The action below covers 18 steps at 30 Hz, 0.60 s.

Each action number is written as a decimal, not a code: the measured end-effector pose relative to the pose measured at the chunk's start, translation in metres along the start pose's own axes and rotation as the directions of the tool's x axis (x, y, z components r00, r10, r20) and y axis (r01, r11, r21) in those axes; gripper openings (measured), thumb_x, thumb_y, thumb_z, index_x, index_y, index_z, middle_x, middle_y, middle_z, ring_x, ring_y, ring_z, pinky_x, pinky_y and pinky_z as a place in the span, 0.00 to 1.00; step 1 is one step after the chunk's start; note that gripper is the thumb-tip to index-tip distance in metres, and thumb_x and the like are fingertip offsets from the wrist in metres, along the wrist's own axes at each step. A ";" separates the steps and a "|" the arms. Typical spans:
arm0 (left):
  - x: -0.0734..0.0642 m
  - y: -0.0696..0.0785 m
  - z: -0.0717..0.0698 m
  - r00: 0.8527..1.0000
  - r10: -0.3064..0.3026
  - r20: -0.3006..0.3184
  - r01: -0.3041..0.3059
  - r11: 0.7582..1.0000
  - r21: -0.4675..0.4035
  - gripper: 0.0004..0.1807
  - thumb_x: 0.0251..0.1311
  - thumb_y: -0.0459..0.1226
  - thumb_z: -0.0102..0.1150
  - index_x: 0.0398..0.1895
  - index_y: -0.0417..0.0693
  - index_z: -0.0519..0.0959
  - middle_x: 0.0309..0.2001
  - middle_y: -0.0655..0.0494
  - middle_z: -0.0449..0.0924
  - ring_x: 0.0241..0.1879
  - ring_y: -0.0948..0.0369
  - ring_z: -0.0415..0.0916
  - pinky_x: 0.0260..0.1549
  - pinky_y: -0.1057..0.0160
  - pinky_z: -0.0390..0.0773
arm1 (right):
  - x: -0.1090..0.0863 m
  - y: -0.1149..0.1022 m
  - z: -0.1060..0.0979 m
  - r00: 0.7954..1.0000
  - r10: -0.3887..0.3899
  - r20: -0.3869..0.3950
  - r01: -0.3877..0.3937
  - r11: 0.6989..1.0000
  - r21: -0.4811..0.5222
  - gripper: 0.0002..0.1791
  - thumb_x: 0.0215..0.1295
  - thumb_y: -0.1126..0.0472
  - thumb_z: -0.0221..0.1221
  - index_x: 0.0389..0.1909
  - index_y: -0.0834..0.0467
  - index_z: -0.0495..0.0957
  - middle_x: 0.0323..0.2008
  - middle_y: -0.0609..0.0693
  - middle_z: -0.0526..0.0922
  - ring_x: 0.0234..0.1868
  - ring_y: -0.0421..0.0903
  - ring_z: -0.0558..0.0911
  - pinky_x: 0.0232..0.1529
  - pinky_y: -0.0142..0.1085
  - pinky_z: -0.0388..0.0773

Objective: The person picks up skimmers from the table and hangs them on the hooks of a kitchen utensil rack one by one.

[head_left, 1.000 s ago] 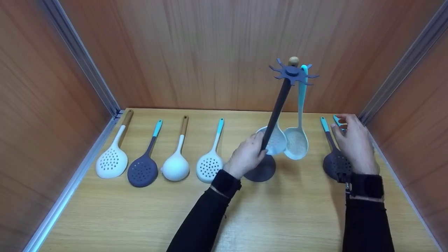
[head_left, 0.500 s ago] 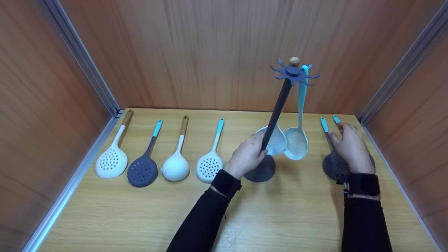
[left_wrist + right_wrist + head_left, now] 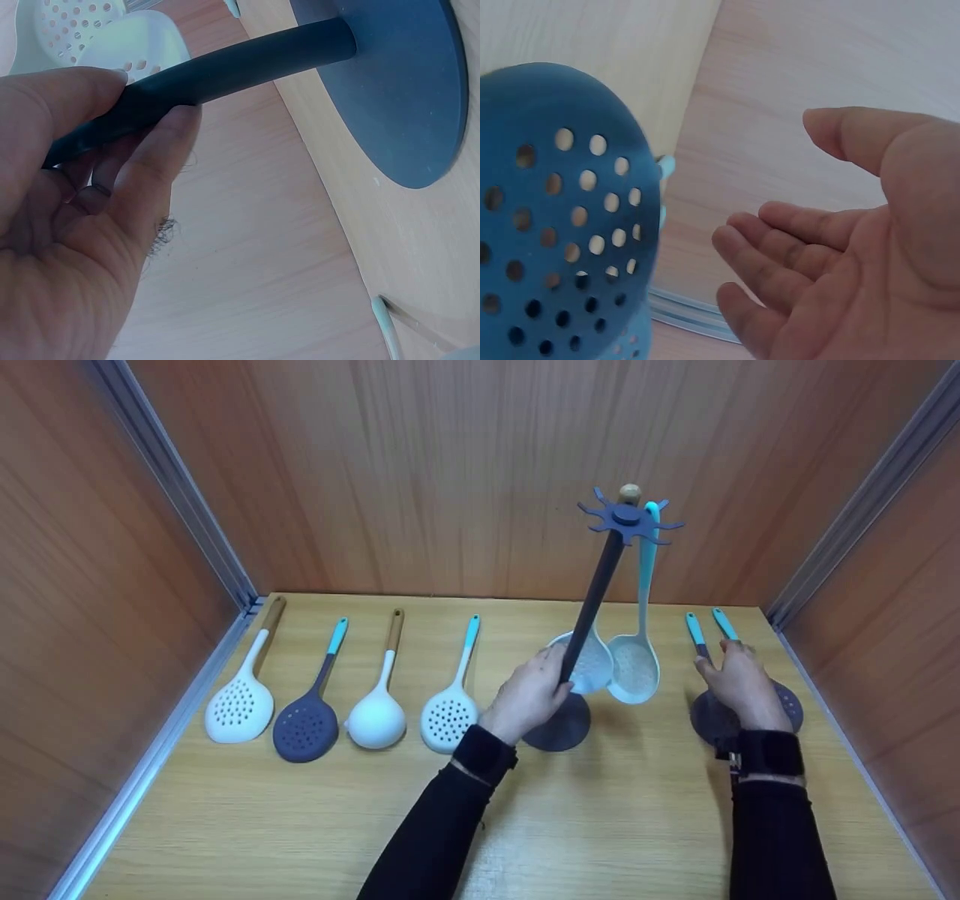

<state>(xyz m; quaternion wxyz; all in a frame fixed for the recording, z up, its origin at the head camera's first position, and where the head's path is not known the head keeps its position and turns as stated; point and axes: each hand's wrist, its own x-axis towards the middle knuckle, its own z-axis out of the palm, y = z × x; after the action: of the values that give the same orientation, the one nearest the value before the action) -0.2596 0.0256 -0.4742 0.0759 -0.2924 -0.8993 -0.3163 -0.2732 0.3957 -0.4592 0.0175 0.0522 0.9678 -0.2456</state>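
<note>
My left hand [image 3: 529,694] grips the black pole of a utensil stand [image 3: 600,592], with thumb and fingers wrapped around it in the left wrist view. From the stand's clawed top hang a white slotted spoon [image 3: 594,661], partly behind the pole, and a white ladle [image 3: 634,667] with a turquoise handle. Over two dark skimmers on the right is my right hand [image 3: 742,682], holding nothing, its fingers loosely bent and thumb apart in the right wrist view. It partly covers the left skimmer [image 3: 707,718] and the right skimmer [image 3: 791,709]; their turquoise handles point to the back wall.
Along the left lie a white skimmer [image 3: 240,709] with a wooden handle, a dark skimmer [image 3: 306,727], a white ladle [image 3: 376,720] turned face down and a white skimmer [image 3: 450,715]. Wooden panels [image 3: 450,472] wall the table [image 3: 300,825] at the back and both sides.
My right hand has drawn back toward me and slightly left, off the right skimmer's handle, uncovering more of that handle and its head. The left hand and stand stay nearly still.
</note>
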 end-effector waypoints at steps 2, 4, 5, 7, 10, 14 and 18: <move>0.000 0.000 0.000 1.000 -0.003 0.001 0.003 1.000 -0.003 0.23 0.84 0.33 0.67 0.76 0.39 0.75 0.61 0.41 0.90 0.61 0.46 0.93 0.59 0.49 0.96 | 0.002 0.001 0.003 0.999 0.020 0.044 -0.020 1.000 0.000 0.47 0.94 0.49 0.52 0.87 0.85 0.49 0.83 0.90 0.58 0.86 0.87 0.59 0.87 0.77 0.63; 0.000 0.000 0.000 1.000 -0.005 0.005 0.005 1.000 -0.004 0.23 0.85 0.33 0.67 0.76 0.39 0.76 0.62 0.41 0.90 0.62 0.47 0.93 0.60 0.49 0.95 | 0.004 0.002 0.006 0.996 0.036 0.082 -0.035 0.999 -0.006 0.48 0.93 0.49 0.52 0.87 0.86 0.46 0.84 0.91 0.54 0.88 0.86 0.56 0.90 0.76 0.59; 0.000 0.000 -0.001 1.000 -0.006 0.007 0.006 1.000 -0.005 0.23 0.85 0.33 0.67 0.76 0.38 0.76 0.62 0.41 0.89 0.62 0.47 0.92 0.61 0.49 0.95 | 0.005 0.002 0.008 0.995 0.042 0.096 -0.041 0.999 -0.016 0.49 0.93 0.50 0.53 0.87 0.87 0.46 0.84 0.91 0.54 0.88 0.86 0.55 0.90 0.76 0.58; 0.000 0.000 -0.001 1.000 -0.013 0.016 0.013 1.000 -0.008 0.23 0.85 0.33 0.67 0.77 0.39 0.75 0.63 0.41 0.89 0.63 0.47 0.92 0.62 0.50 0.95 | 0.007 0.002 0.010 0.989 0.059 0.136 -0.057 0.998 -0.016 0.50 0.93 0.49 0.53 0.87 0.87 0.43 0.84 0.91 0.50 0.89 0.86 0.52 0.92 0.75 0.55; 0.001 -0.001 0.000 1.000 -0.014 0.020 0.014 1.000 -0.006 0.24 0.86 0.34 0.66 0.77 0.39 0.75 0.63 0.41 0.89 0.63 0.47 0.92 0.63 0.50 0.95 | 0.008 0.001 0.014 0.981 0.074 0.180 -0.069 0.997 -0.032 0.51 0.93 0.49 0.52 0.86 0.89 0.42 0.84 0.92 0.49 0.89 0.86 0.52 0.92 0.75 0.55; 0.000 0.000 -0.001 1.000 -0.013 0.018 0.013 1.000 -0.001 0.22 0.86 0.34 0.66 0.76 0.39 0.76 0.62 0.42 0.89 0.62 0.48 0.92 0.60 0.50 0.95 | 0.008 -0.001 0.016 0.968 0.113 0.225 -0.105 0.993 -0.044 0.52 0.94 0.47 0.51 0.86 0.88 0.41 0.85 0.91 0.48 0.90 0.85 0.53 0.92 0.74 0.58; 0.000 0.001 -0.001 1.000 -0.013 0.016 0.013 1.000 0.008 0.22 0.85 0.34 0.67 0.75 0.39 0.76 0.60 0.42 0.89 0.60 0.48 0.93 0.58 0.50 0.96 | 0.006 -0.002 0.017 0.962 0.117 0.245 -0.109 0.993 -0.046 0.53 0.94 0.46 0.51 0.87 0.88 0.39 0.85 0.91 0.47 0.89 0.86 0.52 0.91 0.75 0.58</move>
<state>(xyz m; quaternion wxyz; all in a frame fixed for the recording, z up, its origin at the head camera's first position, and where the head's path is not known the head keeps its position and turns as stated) -0.2589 0.0251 -0.4730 0.0679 -0.2887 -0.9029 -0.3111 -0.2790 0.3862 -0.4734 0.1531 0.0761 0.9573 -0.2331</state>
